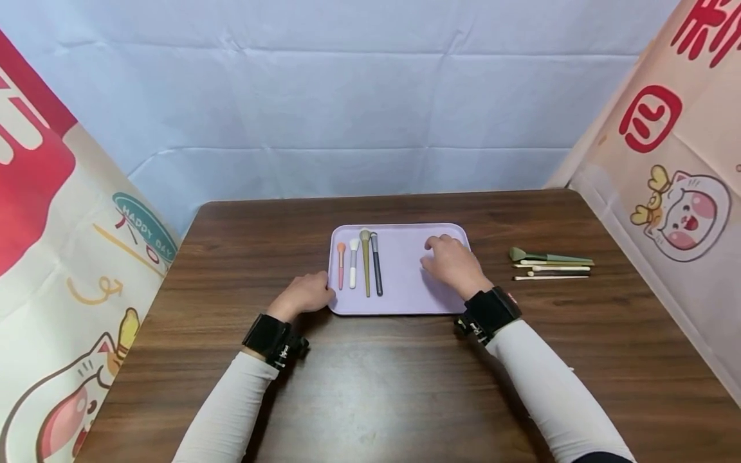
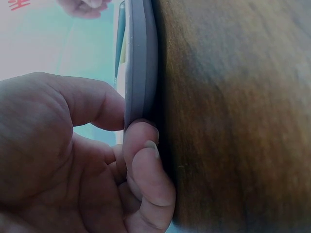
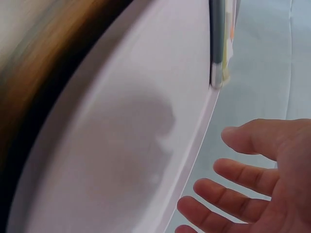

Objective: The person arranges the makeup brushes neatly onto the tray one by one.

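Observation:
A lilac tray [image 1: 408, 270] lies on the table with makeup brushes side by side on its left part. From the left they are a pink brush [image 1: 341, 270], a white-and-grey brush [image 1: 353, 265], an olive brush [image 1: 366, 267] and a dark grey brush [image 1: 378, 269]. At the tray's left edge, my left hand [image 1: 305, 294] pinches the rim [image 2: 142, 63] between thumb and curled fingers. Over the tray's right part hovers my right hand [image 1: 454, 265], holding nothing; its fingers [image 3: 231, 199] are spread and slightly bent, and its shadow falls on the tray.
Right of the tray, several more brushes lie in a loose pile on the brown wooden table [image 1: 370, 386], among them a green brush [image 1: 527, 255]. A pale blue cloth [image 1: 347, 116] hangs behind the table, with printed banners [image 1: 666, 193] at both sides.

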